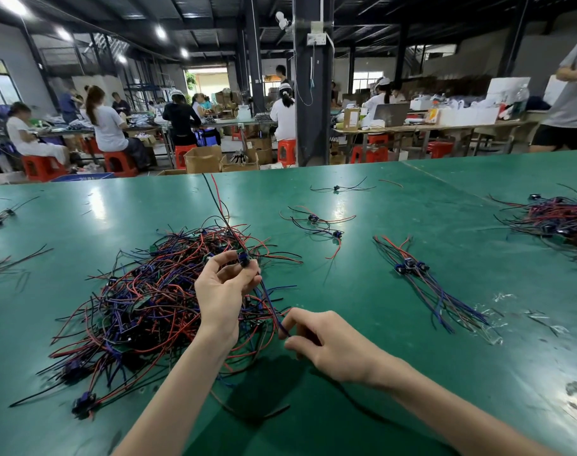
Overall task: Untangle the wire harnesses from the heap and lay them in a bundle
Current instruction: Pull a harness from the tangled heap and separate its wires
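- Head view, widest first: green table (412, 199), strewn with red, black and blue wire harnesses.
- Left of centre, a big tangled heap (142, 304); by its bulk, far the greater share of the work left to do.
- At the far right edge, a second mass of wires (557, 222); cannot tell whether sorted or not.
- Right of centre, well apart from the heap, a small bundle (422, 278) of a few harnesses laid side by side, connectors together; only a start made.
- Beyond the heap, loose harnesses (313, 222) lying singly, not in the bundle.
- Left hand (219, 291): raised over the heap's right edge, fingers curled, pinching a blue connector (244, 258) at the fingertips.
- Right hand (330, 343): lower, just beside the heap's near right edge, thumb and forefinger pinching the blue wire (270, 304) running down from that connector, other fingers loosely curled.
- Red and black leads (219, 205): stretched from the connector towards the table's far edge; likely not yet free of the tangle.
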